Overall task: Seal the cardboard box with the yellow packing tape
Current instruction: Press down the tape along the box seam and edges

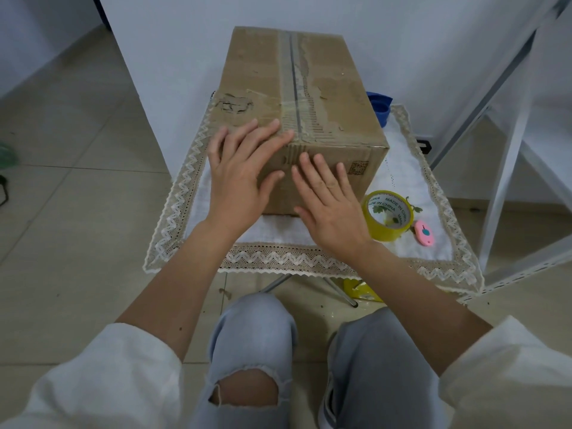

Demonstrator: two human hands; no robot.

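Note:
A worn brown cardboard box stands on a small table, its top flaps closed along a centre seam with torn paper beside it. My left hand lies flat over the box's near top edge, fingers spread. My right hand presses flat against the box's near face, fingers apart. Neither hand holds anything. The yellow packing tape roll sits on the table just right of my right hand.
A white lace-edged cloth covers the table. A pink utility knife lies right of the tape. A blue object peeks out behind the box. A white metal rack stands at right. My knees are below the table edge.

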